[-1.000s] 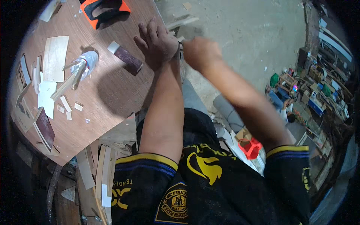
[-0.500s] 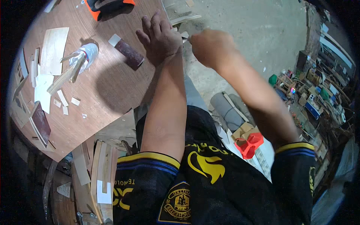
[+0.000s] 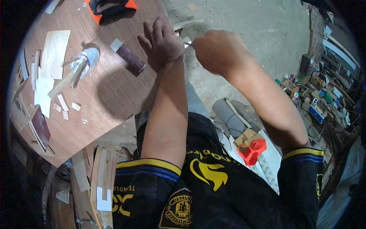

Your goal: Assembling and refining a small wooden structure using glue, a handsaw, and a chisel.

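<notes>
Wooden table edge (image 3: 114,110) is pressed by the flat, open left hand (image 3: 162,44), while a small pale piece (image 3: 187,40) just beside it is pinched in the closed right hand (image 3: 217,49).

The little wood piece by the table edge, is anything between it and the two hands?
No. The small wood piece sits right between the left hand and the right hand, which close in from either side. Nothing visible blocks it.
</notes>
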Available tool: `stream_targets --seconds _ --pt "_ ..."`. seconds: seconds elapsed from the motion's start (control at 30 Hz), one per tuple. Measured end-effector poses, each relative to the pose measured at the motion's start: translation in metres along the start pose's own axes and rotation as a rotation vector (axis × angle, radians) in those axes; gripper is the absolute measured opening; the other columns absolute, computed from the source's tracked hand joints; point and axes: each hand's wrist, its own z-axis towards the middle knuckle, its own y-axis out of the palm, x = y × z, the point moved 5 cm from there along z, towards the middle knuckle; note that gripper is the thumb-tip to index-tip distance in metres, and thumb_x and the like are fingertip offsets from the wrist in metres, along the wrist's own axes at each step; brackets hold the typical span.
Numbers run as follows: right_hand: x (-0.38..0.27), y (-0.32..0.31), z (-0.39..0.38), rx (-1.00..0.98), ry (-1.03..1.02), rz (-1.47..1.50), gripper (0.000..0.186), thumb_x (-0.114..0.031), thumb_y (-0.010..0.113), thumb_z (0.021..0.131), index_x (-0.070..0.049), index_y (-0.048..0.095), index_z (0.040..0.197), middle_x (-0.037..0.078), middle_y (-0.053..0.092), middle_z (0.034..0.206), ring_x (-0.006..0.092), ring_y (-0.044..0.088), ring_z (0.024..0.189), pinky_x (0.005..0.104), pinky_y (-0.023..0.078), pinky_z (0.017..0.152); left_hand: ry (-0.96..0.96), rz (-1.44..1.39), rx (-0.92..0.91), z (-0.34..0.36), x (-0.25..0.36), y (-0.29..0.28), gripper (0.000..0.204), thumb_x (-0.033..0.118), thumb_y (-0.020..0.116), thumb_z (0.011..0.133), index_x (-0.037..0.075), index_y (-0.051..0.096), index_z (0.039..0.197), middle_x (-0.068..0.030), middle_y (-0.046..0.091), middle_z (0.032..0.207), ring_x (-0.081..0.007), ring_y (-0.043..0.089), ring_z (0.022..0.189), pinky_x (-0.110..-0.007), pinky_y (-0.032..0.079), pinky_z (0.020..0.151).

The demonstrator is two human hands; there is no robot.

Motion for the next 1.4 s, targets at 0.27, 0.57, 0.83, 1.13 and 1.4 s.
stream_targets --seconds 0.27,0.57,0.83,1.13,1.4 --pt "-0.003 0.017 -0.002 -0.066 0.004 -0.071 0.027 -0.014 0.05 0.091 -0.007 0.075 0.099 0.018 0.072 0.1 0.0361 0.071 0.094 0.0476 0.058 0.08 0.007 -0.047 -0.002 -0.005 0.0 -0.002 0.036 0.021 0.062 0.087 0.013 0.063 0.123 0.0012 0.056 0.133 -0.0307 0.043 0.136 -0.062 0.028 0.11" --pt "0.001 0.029 0.003 -0.057 -0.056 -0.031 0.025 -0.014 0.049 0.092 -0.011 0.072 0.101 0.017 0.073 0.096 0.0353 0.071 0.091 0.0468 0.059 0.074 0.028 -0.011 0.022 0.006 0.003 0.002 0.025 0.021 0.06 0.088 0.015 0.067 0.111 0.0012 0.059 0.128 -0.0302 0.044 0.135 -0.061 0.028 0.108" --pt "0.012 0.039 0.004 0.027 0.014 0.0 0.03 -0.014 0.045 0.095 -0.016 0.07 0.11 0.018 0.072 0.088 0.0356 0.071 0.082 0.0485 0.057 0.07 0.044 -0.065 0.011 0.001 -0.001 0.002 0.021 0.022 0.06 0.083 0.014 0.069 0.1 0.0003 0.058 0.13 -0.0324 0.045 0.135 -0.065 0.028 0.107" --pt "0.009 0.041 0.004 -0.028 0.126 0.048 0.03 -0.013 0.046 0.094 -0.015 0.07 0.111 0.019 0.071 0.089 0.037 0.07 0.087 0.0471 0.057 0.074 0.036 -0.073 -0.044 0.0 0.003 -0.001 0.021 0.024 0.062 0.084 0.015 0.067 0.102 0.0005 0.058 0.132 -0.0326 0.043 0.137 -0.066 0.027 0.108" --pt "0.024 0.055 0.009 0.001 0.25 0.02 0.031 -0.014 0.048 0.094 -0.015 0.069 0.115 0.019 0.072 0.098 0.038 0.07 0.09 0.0474 0.057 0.077 0.04 -0.052 -0.052 0.004 0.009 0.003 0.024 0.021 0.058 0.088 0.015 0.067 0.109 0.0006 0.057 0.134 -0.0317 0.04 0.139 -0.063 0.027 0.109"
